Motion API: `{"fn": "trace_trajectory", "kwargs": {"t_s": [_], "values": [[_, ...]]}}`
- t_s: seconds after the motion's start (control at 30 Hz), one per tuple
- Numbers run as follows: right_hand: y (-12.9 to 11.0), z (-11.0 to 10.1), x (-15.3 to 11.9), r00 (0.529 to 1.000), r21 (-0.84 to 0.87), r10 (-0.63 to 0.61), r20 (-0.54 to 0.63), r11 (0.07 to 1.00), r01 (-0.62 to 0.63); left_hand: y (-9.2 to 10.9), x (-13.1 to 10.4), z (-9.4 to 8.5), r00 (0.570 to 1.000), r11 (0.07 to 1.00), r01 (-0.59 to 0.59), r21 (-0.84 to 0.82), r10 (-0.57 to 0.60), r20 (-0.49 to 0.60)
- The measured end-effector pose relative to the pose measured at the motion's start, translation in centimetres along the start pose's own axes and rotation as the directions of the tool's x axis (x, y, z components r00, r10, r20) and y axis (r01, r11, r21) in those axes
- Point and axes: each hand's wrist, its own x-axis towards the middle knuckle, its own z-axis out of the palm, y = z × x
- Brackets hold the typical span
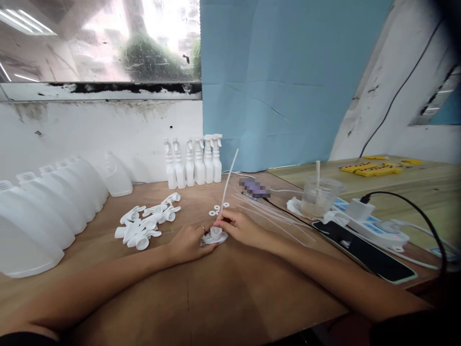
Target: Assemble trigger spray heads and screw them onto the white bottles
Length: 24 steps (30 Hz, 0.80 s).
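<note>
We are holding a white spray head (215, 235) down mid-worktop, our left hand (189, 242) closed around it, while our right hand (239, 226) is pinching a thin dip tube (229, 177) into it; the tube could buckle or miss if angled. Loose washers (217, 208) are lying just behind, spare spray heads (146, 223) leftward, and a clear cup (319, 197) holding liquid and a stick is sitting near the right edge

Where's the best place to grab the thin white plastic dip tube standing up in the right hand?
Grip the thin white plastic dip tube low, just above the white trigger sprayer head, coming from the right. It is long, slender and leans, so a high grip would probably flex it.
</note>
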Motion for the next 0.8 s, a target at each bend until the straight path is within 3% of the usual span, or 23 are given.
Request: {"fn": "trace_trajectory", "kwargs": {"t_s": [0.3,0.43,0.5,0.57,0.63,0.7,0.8], "values": [[0.4,1.3,0.5,0.997,-0.11,-0.029,0.066,0.993,0.036,0.1,0.1,0.2,1.0,1.0,0.02,0.015,-0.019,-0.025],[1.0,1.1,0.3,0.991,0.088,0.114,0.064,0.989,-0.119,0.6,0.3,-0.8,0.995,0.995,0.069,0.074,-0.074,0.064],[1.3,1.0,0.1,0.982,0.227,0.175,0.07,0.956,-0.186,0.7,0.9,-2.2,0.988,0.998,0.049,0.047,-0.056,0.146],[1.6,0.8,-0.2,0.972,0.32,0.209,0.106,0.919,-0.232,0.2,1.9,-4.4,0.988,0.998,0.049,0.028,-0.052,0.147],[1.9,0.8,-0.5,0.949,0.332,0.256,0.184,0.893,-0.305,-1.5,3.3,-7.4,0.993,0.986,0.112,0.124,-0.115,0.013],[2.3,0.7,-0.7,0.908,0.249,0.321,0.27,0.887,-0.388,-4.4,4.5,-10.7,0.965,0.922,0.234,0.309,-0.181,-0.191],[2.8,0.6,-0.9,0.886,0.051,0.379,0.268,0.913,-0.406,-10.5,5.2,-15.6,0.84,0.767,0.447,0.461,-0.184,-0.51]]}}
